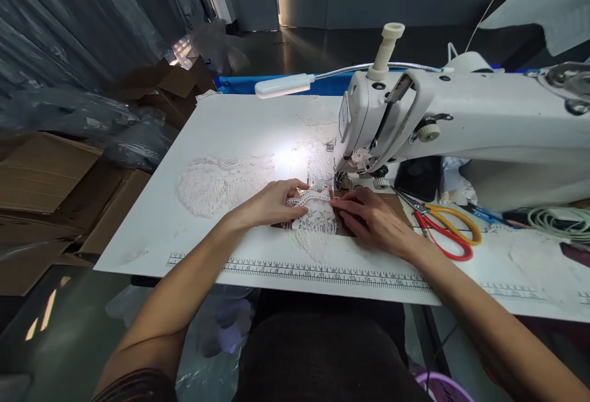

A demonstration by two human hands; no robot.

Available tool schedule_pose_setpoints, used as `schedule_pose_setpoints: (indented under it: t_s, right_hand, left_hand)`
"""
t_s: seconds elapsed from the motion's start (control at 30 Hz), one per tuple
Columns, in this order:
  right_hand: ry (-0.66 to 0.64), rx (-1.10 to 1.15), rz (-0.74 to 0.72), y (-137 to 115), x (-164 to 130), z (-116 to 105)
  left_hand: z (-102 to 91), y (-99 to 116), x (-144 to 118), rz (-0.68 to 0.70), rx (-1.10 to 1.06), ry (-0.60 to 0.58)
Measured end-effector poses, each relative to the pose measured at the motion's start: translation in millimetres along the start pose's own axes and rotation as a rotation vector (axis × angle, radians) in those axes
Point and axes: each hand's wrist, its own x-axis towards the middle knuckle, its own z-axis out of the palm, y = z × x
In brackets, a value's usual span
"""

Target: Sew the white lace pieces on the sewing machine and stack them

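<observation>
At the centre of the frame, my left hand (271, 204) and right hand (371, 217) lie flat, fingers released, pressing the white lace piece (316, 214) on the white desk (152, 236) — its top edge at the white sewing machine (461, 125) needle; most lace below looks unfed.

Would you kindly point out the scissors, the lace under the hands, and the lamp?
scissors (454, 233): head view, on the red handle loop.
lace (318, 220): head view, on the white part between the two hands.
lamp (283, 85): head view, on the white lamp head.
</observation>
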Motion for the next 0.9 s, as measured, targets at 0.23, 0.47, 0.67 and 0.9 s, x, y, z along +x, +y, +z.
schedule_pose_setpoints:
  t_s: [0.23,0.47,0.67,0.9]
  right_hand:
    - [0.032,-0.107,-0.017,3,1,11]
    - [0.022,-0.101,-0.011,1,-2,12]
    - [0.029,-0.089,0.015,2,-4,15]
    - [0.041,-0.054,0.036,2,-5,15]
  left_hand:
    - [9.7,-6,6,-0.023,0.1,0.108]
    - [14.9,-10,12,-0.1,0.04,0.203]
    - [13.9,-7,8,-0.084,0.051,0.172]
    - [9.1,-10,9,-0.106,0.05,0.184]
